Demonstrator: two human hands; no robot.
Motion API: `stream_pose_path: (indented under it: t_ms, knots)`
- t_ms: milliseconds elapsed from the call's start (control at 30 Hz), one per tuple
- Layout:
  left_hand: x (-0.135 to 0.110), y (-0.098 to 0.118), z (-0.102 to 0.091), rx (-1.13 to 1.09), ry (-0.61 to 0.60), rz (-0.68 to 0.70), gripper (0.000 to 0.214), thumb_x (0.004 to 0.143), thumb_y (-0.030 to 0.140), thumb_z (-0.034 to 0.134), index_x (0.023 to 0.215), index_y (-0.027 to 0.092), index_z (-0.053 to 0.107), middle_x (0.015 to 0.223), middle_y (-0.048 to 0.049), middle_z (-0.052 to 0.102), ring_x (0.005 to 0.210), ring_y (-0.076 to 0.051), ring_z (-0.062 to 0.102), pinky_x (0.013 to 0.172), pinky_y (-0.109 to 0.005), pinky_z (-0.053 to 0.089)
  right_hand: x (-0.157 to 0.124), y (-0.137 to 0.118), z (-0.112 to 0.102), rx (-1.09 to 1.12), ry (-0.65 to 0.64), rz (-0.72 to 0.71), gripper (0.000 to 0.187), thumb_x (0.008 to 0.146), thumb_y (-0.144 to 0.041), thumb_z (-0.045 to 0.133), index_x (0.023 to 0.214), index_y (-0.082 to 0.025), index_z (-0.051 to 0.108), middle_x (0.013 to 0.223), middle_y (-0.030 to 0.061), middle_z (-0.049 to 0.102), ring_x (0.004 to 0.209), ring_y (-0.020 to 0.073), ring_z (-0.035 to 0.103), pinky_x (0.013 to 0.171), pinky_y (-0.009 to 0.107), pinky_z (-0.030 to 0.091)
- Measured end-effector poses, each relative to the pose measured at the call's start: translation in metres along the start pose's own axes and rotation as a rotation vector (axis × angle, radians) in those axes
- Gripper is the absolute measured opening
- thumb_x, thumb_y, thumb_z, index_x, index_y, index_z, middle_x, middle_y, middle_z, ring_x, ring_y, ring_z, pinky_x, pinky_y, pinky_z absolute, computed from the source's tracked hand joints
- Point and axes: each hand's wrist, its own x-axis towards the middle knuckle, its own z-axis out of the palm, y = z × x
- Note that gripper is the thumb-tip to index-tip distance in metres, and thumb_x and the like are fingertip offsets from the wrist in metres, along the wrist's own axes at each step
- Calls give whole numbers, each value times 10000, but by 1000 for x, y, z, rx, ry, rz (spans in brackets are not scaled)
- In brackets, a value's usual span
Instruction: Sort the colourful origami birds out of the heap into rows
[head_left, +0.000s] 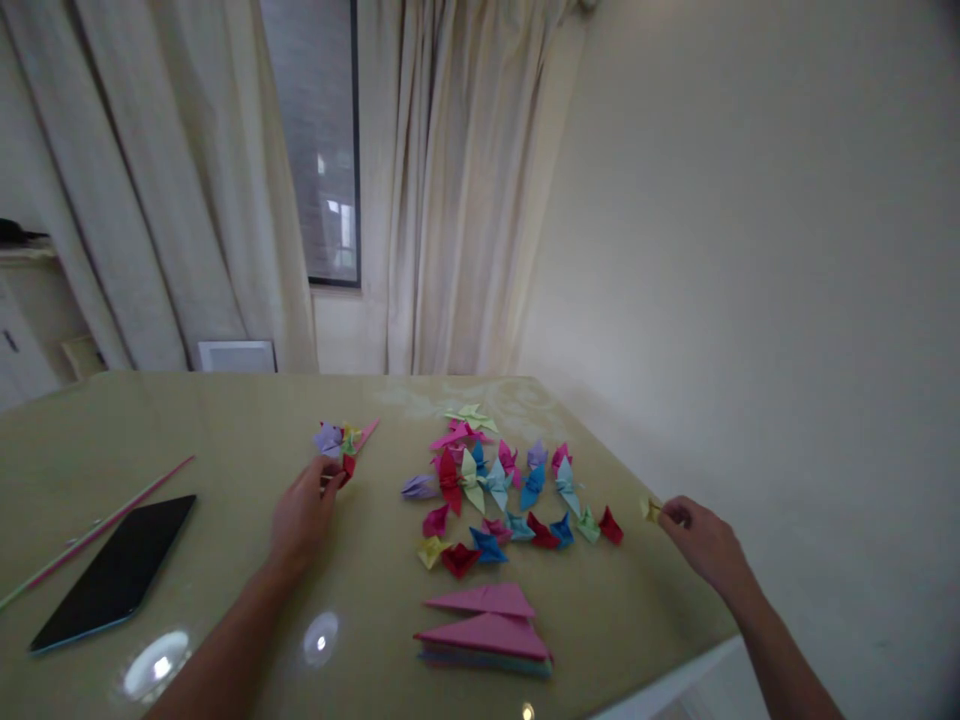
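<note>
My left hand point(301, 510) is over the left-middle of the table, its fingers closed at the near side of a small cluster of folded paper pieces point(328, 440). A red folded paper piece point(348, 467) shows at the fingertips; the exact grip is partly hidden. At the table's right edge, my right hand point(701, 540) pinches a small yellow folded paper piece point(649, 511). Between the hands lie several colourful origami cranes point(472, 483), with a row of small folded paper pieces point(487, 545) on their near side.
Pink folded paper planes point(484, 635) lie stacked at the front. On the left are a dark tablet point(116, 575) and thin pink and green sticks point(105, 525). A wall point(750, 300) borders the glossy table point(360, 620) on the right; curtains point(465, 200) hang behind.
</note>
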Motion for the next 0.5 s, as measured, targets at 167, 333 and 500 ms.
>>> stream_pose_path:
  t_ms: [167,333,500]
  knots:
    - [-11,23,21,-270,-190,237,237,927,449,570,988,241,667,989,-63,796,903,-234,767,855,-364,583,12,5,16,-25,-230,-69,162,731,-367,579,668,-235,648,708,46,750,698,231,688,646,315,448]
    - [-20,34,29,-286,-258,364,213,974,383,572,1014,254,736,990,-54,796,906,-221,753,854,-347,586,19,2,31,23,-268,-100,170,733,-369,600,689,-230,687,735,62,770,715,247,705,660,322,473]
    - [-22,41,27,-188,-290,490,230,1000,327,558,967,277,781,923,-57,796,893,-229,723,847,-339,556,25,6,43,10,-225,-111,275,760,-455,571,745,-247,750,793,83,789,748,276,729,668,347,503]
